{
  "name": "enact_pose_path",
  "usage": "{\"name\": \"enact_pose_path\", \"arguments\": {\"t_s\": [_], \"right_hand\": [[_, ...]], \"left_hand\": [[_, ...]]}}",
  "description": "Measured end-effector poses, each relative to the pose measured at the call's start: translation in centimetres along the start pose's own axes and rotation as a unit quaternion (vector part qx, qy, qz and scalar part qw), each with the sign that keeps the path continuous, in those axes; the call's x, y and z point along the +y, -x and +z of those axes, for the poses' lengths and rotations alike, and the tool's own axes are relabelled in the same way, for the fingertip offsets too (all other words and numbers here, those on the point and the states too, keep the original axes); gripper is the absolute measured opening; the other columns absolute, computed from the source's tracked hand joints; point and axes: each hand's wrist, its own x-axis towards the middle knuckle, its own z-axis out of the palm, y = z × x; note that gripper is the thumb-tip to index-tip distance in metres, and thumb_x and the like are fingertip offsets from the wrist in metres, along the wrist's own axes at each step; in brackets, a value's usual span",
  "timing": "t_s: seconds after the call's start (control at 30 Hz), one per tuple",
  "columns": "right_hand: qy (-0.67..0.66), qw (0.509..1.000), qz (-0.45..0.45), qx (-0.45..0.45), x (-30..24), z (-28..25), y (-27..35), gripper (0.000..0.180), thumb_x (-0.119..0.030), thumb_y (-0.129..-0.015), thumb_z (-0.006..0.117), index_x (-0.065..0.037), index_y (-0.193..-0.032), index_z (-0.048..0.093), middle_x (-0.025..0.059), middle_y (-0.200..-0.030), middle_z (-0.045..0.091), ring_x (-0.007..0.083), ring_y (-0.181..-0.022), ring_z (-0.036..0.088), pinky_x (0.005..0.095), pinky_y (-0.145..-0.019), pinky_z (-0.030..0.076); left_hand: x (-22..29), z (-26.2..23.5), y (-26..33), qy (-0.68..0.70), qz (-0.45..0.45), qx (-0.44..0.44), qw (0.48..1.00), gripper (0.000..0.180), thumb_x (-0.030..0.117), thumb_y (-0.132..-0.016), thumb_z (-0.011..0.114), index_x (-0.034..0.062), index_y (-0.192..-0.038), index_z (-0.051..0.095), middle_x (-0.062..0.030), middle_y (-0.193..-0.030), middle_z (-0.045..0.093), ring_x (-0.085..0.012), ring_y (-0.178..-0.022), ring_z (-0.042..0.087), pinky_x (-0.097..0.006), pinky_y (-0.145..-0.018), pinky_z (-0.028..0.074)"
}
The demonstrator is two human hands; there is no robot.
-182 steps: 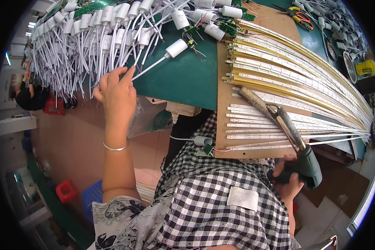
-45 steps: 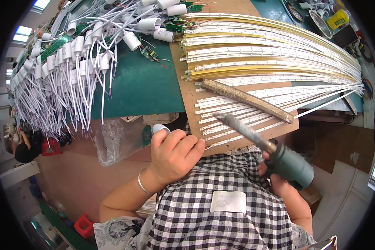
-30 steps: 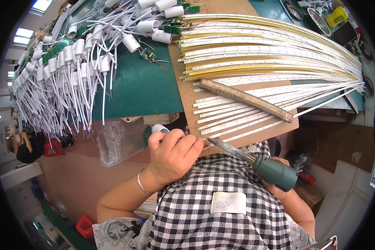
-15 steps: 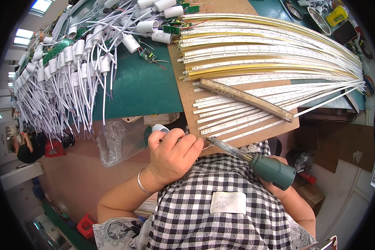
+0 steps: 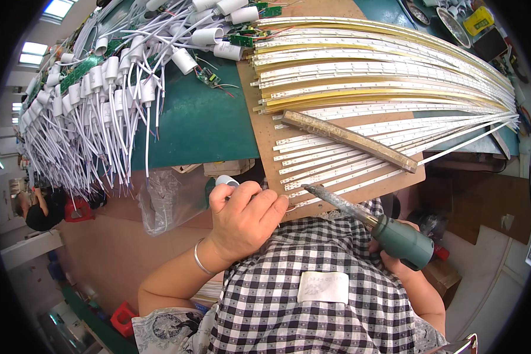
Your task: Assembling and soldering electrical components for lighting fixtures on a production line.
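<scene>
My left hand is closed at the near left corner of a brown board. A white cylindrical lamp cap pokes out above its fingers, and a thin wire shows by the fingertips, near the end of the closest white LED strip. My right hand is wrapped round the green handle of a soldering iron. The iron's grey, crusted tip points up and left, just above the ends of the nearest strips and apart from the left fingers. Several strips fan out under a worn metal bar.
White lamp caps with cables and green circuit boards are heaped on the green table at left. A clear plastic bag hangs below its edge. A round metal dish and a yellow container stand far right. Another person is at far left.
My right hand has drawn the soldering iron to the right, and its tip has lifted away from the left fingertips. My left hand has stayed in place with the lamp cap.
</scene>
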Motion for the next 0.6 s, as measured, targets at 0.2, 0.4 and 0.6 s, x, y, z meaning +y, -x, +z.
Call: {"name": "enact_pose_path", "arguments": {"t_s": [0.2, 0.4, 0.6], "right_hand": [[0.003, 1.000, -0.005, -0.006, 0.16, -0.16, 0.34, 0.033, -0.027, -0.079, 0.063, 0.003, -0.093, 0.063, 0.0089, -0.070, 0.064, 0.0186, -0.062, 0.063, 0.0315, -0.066, 0.053], [0.016, 1.000, -0.008, 0.014, 0.38, 0.22, 0.54, 0.027, -0.025, -0.079, 0.062, 0.001, -0.087, 0.063, 0.0071, -0.070, 0.065, 0.0184, -0.062, 0.064, 0.0313, -0.066, 0.052], [0.053, 0.998, -0.039, -0.011, 0.86, 0.01, 0.45, 0.022, -0.020, -0.077, 0.061, 0.001, -0.085, 0.063, 0.0071, -0.069, 0.065, 0.0185, -0.060, 0.064, 0.0308, -0.063, 0.053]], "left_hand": [[-0.09, -0.08, 0.00, -0.003, 0.002, -0.003, 1.000, 0.018, 0.014, -0.070, 0.067, 0.0139, -0.087, 0.071, 0.0073, -0.082, 0.059, -0.0124, -0.080, 0.052, -0.036, -0.078, 0.026], [-0.07, -0.05, 0.02, 0.000, -0.002, 0.001, 1.000, 0.017, 0.014, -0.070, 0.068, 0.0139, -0.086, 0.071, 0.0072, -0.081, 0.059, -0.0123, -0.080, 0.052, -0.036, -0.078, 0.026], [-0.09, -0.04, 0.01, 0.000, -0.004, 0.004, 1.000, 0.017, 0.014, -0.070, 0.068, 0.0140, -0.086, 0.071, 0.0074, -0.081, 0.059, -0.0123, -0.080, 0.052, -0.036, -0.078, 0.026]]}}
